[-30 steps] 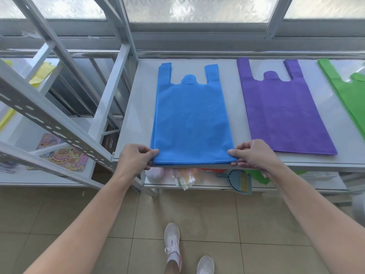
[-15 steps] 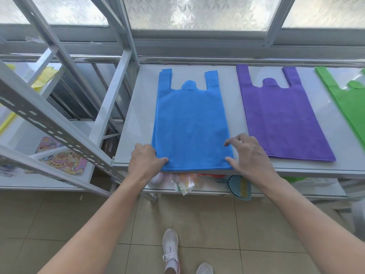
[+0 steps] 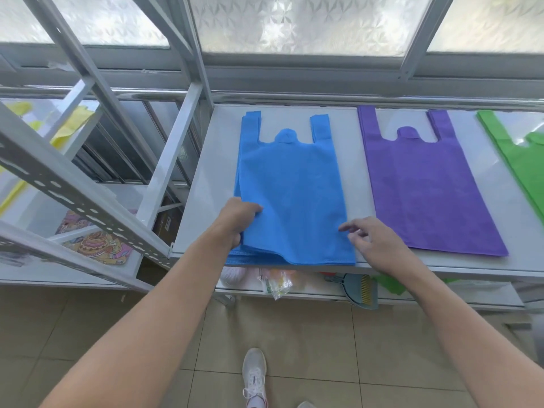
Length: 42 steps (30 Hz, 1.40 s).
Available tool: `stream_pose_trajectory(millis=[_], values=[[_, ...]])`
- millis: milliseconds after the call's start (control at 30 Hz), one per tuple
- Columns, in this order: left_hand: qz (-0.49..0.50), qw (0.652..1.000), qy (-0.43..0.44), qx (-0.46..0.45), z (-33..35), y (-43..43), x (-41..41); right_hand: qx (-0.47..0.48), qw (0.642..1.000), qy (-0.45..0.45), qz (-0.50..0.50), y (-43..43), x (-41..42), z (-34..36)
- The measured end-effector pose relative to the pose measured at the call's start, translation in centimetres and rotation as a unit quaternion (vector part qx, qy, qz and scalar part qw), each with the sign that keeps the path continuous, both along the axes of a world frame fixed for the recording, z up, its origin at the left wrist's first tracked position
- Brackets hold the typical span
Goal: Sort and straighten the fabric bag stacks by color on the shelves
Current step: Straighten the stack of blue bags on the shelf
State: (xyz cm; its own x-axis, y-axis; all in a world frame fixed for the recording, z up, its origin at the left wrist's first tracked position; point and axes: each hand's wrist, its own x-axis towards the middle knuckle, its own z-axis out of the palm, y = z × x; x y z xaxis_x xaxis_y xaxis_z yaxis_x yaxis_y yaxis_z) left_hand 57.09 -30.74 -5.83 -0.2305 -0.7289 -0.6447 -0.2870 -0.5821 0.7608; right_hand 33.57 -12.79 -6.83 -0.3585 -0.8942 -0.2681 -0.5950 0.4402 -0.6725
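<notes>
White metal shelves stand under a frosted window (image 3: 294, 22). The left grip (image 3: 240, 225) has its fingers curled round the near left corner of the blue bag stack (image 3: 291, 195) and lifts the top few bags a little. The right grip (image 3: 374, 242) is loose, with its fingers spread and holding nothing, just at the near right corner. I cannot tell if it touches the bags.

The blue stack lies flat on the top shelf (image 3: 206, 187), with its near edge right at the shelf's front rim. That is the risk. Only one corner is held, so a pull toward 6 o'clock could slide bags off onto the floor tiles (image 3: 323, 348). The lifted bags could also fan out and make the stack messy.

At 3 o'clock lies the purple stack (image 3: 424, 187), close beside but apart. Past it is the green stack (image 3: 524, 166). At 9 o'clock, on another rack, are yellow bags (image 3: 70, 128).

All the bags look flat and empty. The lower shelf (image 3: 441, 301) holds a dustpan (image 3: 360, 291), a crinkly wrapper (image 3: 275, 285) and a pale ball (image 3: 232, 275).
</notes>
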Motion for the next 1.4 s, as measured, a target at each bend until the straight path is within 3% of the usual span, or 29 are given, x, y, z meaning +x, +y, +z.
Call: stream_pose_trajectory(millis=[100, 167, 233, 333, 433, 500, 600, 733, 1200, 1400], values=[[0.036, 0.995, 0.064, 0.061, 0.2, 0.2, 0.1, -0.006, 0.993, 0.036, -0.113, 0.3, 0.0, 1.6], [0.056, 0.987, 0.102, 0.115, 0.7, 0.4, 0.5, 0.044, 0.986, 0.023, -0.162, 0.9, 0.5, 2.6], [0.055, 0.981, 0.119, 0.145, 1.3, 0.7, 0.8, 0.086, 0.973, -0.108, -0.184, 1.2, 1.1, 2.9], [0.038, 0.98, 0.125, 0.147, 2.0, 0.7, 1.1, 0.043, 0.904, -0.349, -0.243, 0.3, 0.9, 2.3], [0.014, 0.99, 0.096, 0.098, 1.7, -0.4, 1.9, -0.003, 0.877, -0.413, -0.246, -1.9, 0.2, 2.0], [-0.007, 0.997, 0.066, 0.041, 1.2, -1.0, 2.2, -0.006, 0.901, -0.367, -0.231, -3.4, 0.0, 2.1], [-0.024, 0.998, -0.014, -0.061, -0.5, -2.1, 2.3, 0.014, 0.966, -0.208, -0.152, -4.7, 0.0, 2.0], [-0.042, 0.988, -0.073, -0.127, -1.8, -2.5, 2.3, 0.014, 0.995, -0.068, -0.071, -4.9, 0.7, 1.1], [-0.071, 0.939, -0.116, -0.316, -3.2, -4.8, 2.2, -0.027, 1.0, -0.012, -0.001, -5.1, 0.5, -0.6], [-0.046, 0.926, -0.138, -0.348, -4.2, -4.7, 2.3, -0.014, 1.0, 0.003, 0.012, -5.2, 0.5, -0.6]])
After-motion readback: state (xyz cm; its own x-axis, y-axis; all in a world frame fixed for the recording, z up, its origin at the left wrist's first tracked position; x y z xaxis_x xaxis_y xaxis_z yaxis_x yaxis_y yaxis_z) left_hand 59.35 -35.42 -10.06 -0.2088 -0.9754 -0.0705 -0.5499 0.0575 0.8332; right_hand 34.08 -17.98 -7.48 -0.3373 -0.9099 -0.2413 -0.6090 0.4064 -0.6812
